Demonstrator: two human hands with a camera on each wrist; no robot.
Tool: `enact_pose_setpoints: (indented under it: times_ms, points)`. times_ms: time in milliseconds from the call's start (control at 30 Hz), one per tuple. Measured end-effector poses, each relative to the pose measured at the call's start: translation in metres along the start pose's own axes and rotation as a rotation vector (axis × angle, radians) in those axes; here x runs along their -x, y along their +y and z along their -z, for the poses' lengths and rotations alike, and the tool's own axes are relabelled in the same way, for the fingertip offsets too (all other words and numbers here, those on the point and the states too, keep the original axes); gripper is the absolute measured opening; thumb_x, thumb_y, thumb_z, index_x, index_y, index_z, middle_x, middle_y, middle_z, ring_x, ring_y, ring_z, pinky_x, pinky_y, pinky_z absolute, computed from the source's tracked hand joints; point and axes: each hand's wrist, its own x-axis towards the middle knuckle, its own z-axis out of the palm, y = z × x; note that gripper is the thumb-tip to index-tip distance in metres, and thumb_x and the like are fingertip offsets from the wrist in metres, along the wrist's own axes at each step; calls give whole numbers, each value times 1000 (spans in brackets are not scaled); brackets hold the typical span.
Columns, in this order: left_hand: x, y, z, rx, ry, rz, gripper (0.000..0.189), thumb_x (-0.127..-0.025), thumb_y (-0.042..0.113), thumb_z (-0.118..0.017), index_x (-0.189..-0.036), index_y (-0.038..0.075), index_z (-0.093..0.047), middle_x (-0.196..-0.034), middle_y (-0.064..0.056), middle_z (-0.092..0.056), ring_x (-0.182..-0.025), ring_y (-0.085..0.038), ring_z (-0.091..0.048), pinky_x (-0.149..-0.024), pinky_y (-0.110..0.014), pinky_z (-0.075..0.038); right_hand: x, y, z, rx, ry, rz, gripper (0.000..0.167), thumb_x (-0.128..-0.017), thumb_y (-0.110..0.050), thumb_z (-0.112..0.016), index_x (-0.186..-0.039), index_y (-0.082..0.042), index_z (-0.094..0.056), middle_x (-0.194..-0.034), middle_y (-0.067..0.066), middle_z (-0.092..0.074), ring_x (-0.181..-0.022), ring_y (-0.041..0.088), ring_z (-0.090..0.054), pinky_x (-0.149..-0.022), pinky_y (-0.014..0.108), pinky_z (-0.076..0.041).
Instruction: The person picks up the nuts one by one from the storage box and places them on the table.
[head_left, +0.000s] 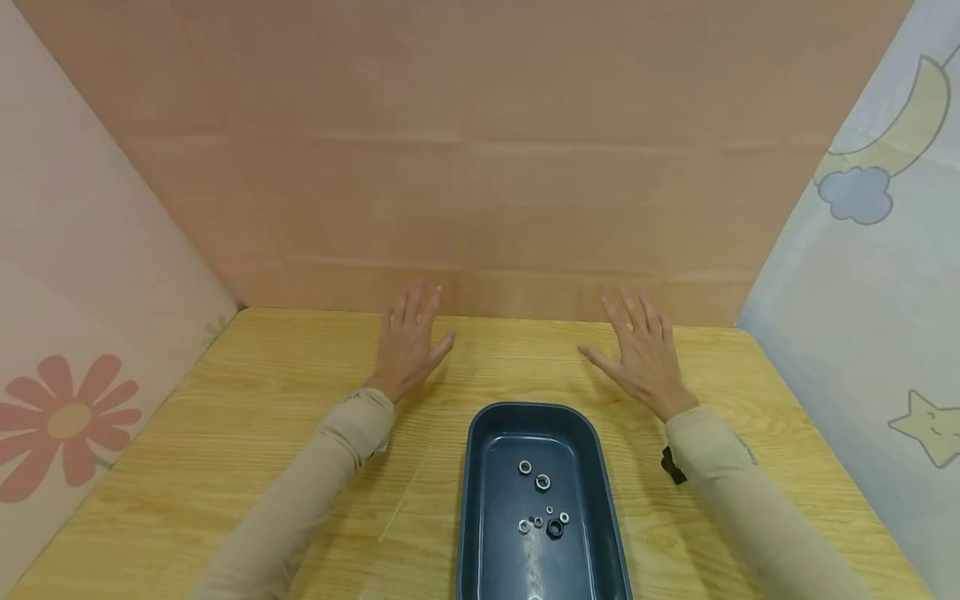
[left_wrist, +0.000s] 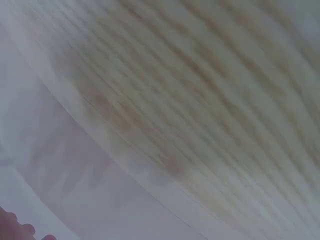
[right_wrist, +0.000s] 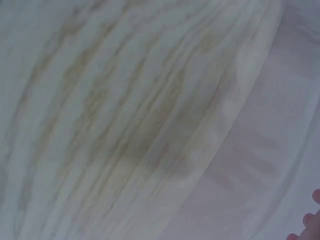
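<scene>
My left hand [head_left: 408, 346] is held with fingers spread toward the back of the table, and nothing is in it. The right hand [head_left: 640, 357] mirrors it on the other side, fingers apart and also holding nothing. Between the forearms and closer to me is a dark blue tray [head_left: 474, 467]. Several nuts of different sizes lie in it, among them a silver nut [head_left: 543, 482] and a larger black nut [head_left: 555, 528]. In the left wrist view, fingertips [left_wrist: 27, 229] show at the lower left corner; the right wrist view catches fingertips [right_wrist: 309, 219] at lower right.
The wooden table [head_left: 225, 417] meets a brown backdrop [head_left: 465, 208] just past the fingers. Printed side panels flank it: a flower panel [head_left: 97, 250] at left, a moon-and-star panel [head_left: 862, 317] at right. Something black [head_left: 672, 465] hangs under the right cuff.
</scene>
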Motion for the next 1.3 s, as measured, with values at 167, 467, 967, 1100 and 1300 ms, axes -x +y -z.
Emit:
enact_pose_setpoints:
  times_ms: [167,467,967,1100,1300]
  points:
    - [4,2,0,21,27,-20,75,-94,45,-57,-156,13,-28,-159,-21,-31,-143,-42,-34,-108,-64,-37,5,-5,1,-3,-1,26,90,-84,-59,-66,-157,-18,-31,-161,18,-28,-147,46,-22,-112,67,-23]
    - [12,7,5,56,19,-22,77,-95,43,-58,-157,12,-26,-159,-20,-32,-144,-42,-34,-109,-62,-37,15,-15,7,-34,-31,41,88,-85,-58,-65,-156,-17,-33,-160,18,-31,-145,46,-26,-109,67,-28]
    - [22,15,10,96,-11,-62,76,-95,42,-58,-157,11,-26,-156,-23,-35,-140,-46,-38,-107,-64,-38,24,-22,14,-86,-45,91,87,-87,-57,-65,-157,-18,-30,-158,18,-33,-145,47,-27,-109,69,-28]
    - [24,17,11,98,-32,-66,76,-96,43,-58,-157,13,-25,-157,-22,-34,-141,-45,-38,-107,-63,-38,27,-23,15,-82,-54,111,87,-87,-57,-64,-156,-15,-32,-158,19,-33,-144,47,-28,-111,67,-27]
    - [26,19,12,109,-40,-82,76,-96,43,-58,-157,13,-25,-157,-20,-33,-141,-43,-38,-107,-62,-39,31,-24,15,-83,-67,131,84,-87,-55,-65,-153,-11,-38,-158,19,-34,-144,46,-30,-111,67,-28]
